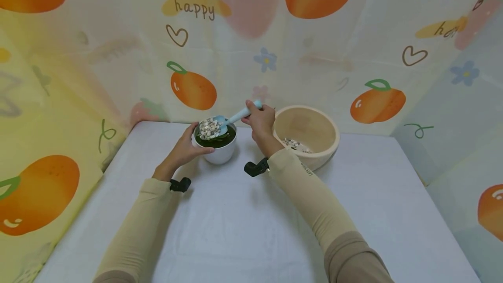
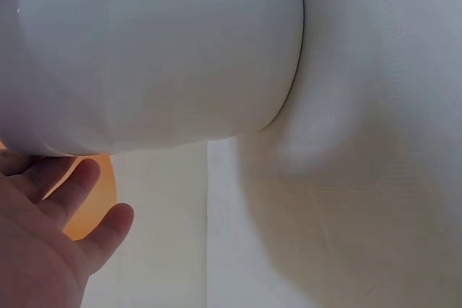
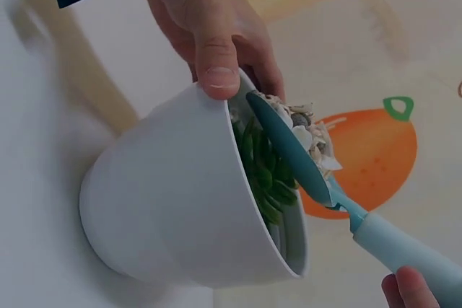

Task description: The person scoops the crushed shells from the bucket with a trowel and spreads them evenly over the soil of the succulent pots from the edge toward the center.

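Note:
A white flower pot (image 1: 220,157) with a green succulent (image 3: 266,171) inside stands on the table. My left hand (image 1: 184,148) holds the pot's rim from the left, its thumb on the near side; in the left wrist view, some fingers (image 2: 107,239) stand off the white wall. My right hand (image 1: 262,124) grips the light-blue handle of a small garden trowel (image 3: 408,252). The blade lies over the pot's opening, heaped with small pale pebbles (image 1: 209,129) and partly hiding the plant. From the right wrist view, the pebbles are still on the blade.
To the right of the pot sits a large beige bowl (image 1: 328,145) with some pebbles (image 1: 294,144) at its bottom. A white cloth (image 1: 235,230) covers the table. Behind it hangs a fruit-patterned curtain (image 1: 314,69). Each wrist carries a small black camera (image 1: 256,167).

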Action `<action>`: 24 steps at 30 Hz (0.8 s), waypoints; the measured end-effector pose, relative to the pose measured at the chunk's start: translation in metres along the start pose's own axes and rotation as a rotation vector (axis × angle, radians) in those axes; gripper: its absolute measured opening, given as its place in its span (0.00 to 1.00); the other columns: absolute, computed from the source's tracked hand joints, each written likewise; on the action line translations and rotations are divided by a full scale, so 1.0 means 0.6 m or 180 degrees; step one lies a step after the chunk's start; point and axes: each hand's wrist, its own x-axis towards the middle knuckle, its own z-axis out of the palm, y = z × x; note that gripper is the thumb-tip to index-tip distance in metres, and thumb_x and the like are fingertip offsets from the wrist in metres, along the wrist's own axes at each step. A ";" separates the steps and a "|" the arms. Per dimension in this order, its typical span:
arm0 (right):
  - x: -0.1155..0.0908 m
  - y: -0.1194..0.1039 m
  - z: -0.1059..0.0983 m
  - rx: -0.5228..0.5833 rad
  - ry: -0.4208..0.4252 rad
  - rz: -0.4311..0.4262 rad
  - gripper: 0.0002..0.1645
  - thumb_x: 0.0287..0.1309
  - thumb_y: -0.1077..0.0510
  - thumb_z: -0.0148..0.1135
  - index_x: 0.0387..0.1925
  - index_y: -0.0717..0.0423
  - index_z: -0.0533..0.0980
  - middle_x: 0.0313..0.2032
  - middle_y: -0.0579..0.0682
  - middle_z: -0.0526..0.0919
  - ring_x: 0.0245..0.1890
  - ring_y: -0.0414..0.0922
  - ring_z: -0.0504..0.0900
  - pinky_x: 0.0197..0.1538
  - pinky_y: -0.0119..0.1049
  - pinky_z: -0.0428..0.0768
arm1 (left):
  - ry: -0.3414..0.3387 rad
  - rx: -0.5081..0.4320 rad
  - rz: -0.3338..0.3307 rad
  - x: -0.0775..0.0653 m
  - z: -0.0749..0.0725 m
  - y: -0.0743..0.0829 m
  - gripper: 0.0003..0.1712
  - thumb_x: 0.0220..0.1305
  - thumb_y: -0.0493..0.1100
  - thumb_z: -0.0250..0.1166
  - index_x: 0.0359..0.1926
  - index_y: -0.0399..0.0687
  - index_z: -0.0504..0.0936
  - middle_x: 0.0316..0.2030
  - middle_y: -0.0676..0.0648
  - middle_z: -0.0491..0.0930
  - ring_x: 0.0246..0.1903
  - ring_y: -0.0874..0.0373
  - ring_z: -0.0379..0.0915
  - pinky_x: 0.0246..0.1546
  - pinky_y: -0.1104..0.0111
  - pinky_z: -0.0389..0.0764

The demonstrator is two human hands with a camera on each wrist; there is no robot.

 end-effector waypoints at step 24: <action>-0.010 0.012 0.016 -0.0492 0.0109 -0.0489 0.17 0.61 0.52 0.66 0.37 0.64 0.78 0.29 0.56 0.81 0.29 0.55 0.88 0.30 0.33 0.85 | -0.0012 -0.0014 -0.0045 -0.001 -0.001 0.002 0.66 0.48 0.56 0.77 0.77 0.45 0.42 0.75 0.38 0.50 0.74 0.41 0.47 0.72 0.41 0.51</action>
